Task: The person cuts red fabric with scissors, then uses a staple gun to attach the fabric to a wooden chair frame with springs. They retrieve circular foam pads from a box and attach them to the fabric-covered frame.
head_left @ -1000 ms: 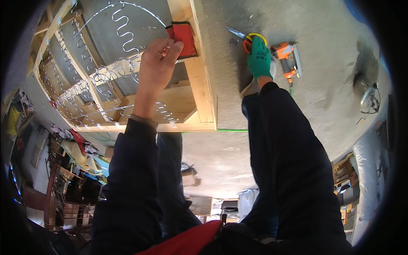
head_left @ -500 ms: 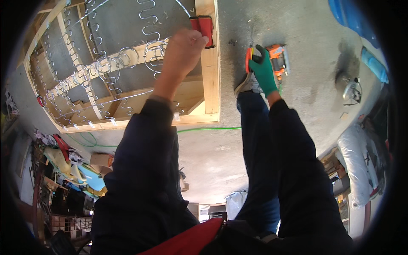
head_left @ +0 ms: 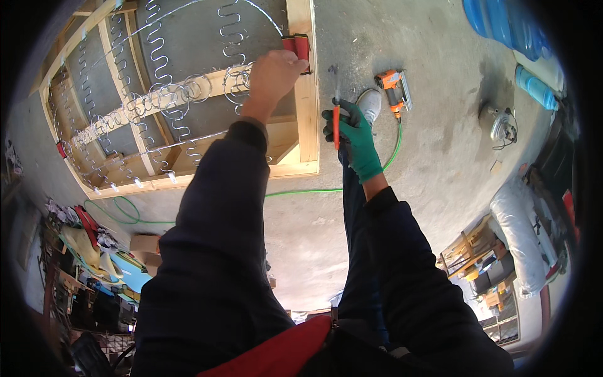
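Left grip (head_left: 276, 76) pinches red strip (head_left: 302, 46) on pale wood (head_left: 306, 116); gloved right grip (head_left: 355, 139) holds orange-handled scissors (head_left: 336, 127).

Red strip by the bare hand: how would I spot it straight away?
Find the big wooden frame with wavy springs on the left. Follow its right rail up to the bare left hand; the red strip shows beside it. Its bright colour and dark edges stand out from the pale rail and silvery springs.

Red strap (head_left: 302, 46), apparently folded, near orange scissors (head_left: 336, 127)
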`<state>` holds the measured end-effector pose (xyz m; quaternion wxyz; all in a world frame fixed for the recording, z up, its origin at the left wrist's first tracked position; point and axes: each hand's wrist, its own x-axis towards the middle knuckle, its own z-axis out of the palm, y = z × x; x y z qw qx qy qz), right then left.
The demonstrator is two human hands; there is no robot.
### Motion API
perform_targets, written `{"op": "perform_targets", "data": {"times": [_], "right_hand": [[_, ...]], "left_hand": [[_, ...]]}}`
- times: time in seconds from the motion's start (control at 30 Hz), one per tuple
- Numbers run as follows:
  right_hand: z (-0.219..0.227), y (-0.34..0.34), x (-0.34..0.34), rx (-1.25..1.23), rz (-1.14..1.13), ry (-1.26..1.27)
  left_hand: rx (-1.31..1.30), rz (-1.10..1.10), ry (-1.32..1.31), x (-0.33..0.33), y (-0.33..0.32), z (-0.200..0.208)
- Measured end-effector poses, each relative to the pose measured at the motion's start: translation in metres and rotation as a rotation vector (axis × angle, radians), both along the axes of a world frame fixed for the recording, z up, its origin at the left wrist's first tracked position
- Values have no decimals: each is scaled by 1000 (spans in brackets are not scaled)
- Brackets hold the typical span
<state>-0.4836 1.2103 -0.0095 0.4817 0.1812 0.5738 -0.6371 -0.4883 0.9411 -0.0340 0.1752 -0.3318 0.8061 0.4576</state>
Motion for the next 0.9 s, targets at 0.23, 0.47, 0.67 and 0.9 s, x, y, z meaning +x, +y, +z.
{"op": "perform_targets", "data": {"times": [0.23,0.47,0.67,0.9], "right_hand": [[16,-30,26,691,649,661],[17,-63,31,739,640,813],[6,-88,29,765,576,881],[-1,-88,33,771,524,798]], "left_hand": [[65,-83,-14,-8,-9,-1],[72,-86,17,-9,-6,-2],[94,-55,1,-7,-7,-1],[82,-98,-21,-6,-15,-1]]}}
